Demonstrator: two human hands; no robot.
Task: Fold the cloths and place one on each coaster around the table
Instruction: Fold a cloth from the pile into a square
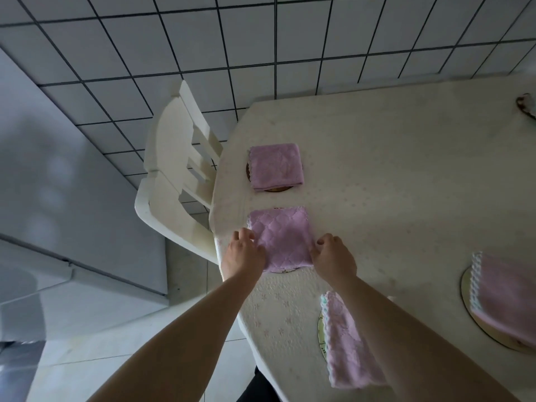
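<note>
A folded purple cloth lies near the table's left edge, over a coaster whose rim peeks out at its near side. My left hand touches the cloth's left edge and my right hand its right edge, fingers curled. Farther away, a second folded purple cloth rests on a brown coaster. Close to me, a pink folded cloth covers a coaster, partly behind my right forearm. At the right, another pink cloth sits on a round coaster.
The table has a cream patterned cover. A white plastic chair stands at its left edge. A small dish shows at the far right edge. A white appliance stands at the left, on the tiled floor.
</note>
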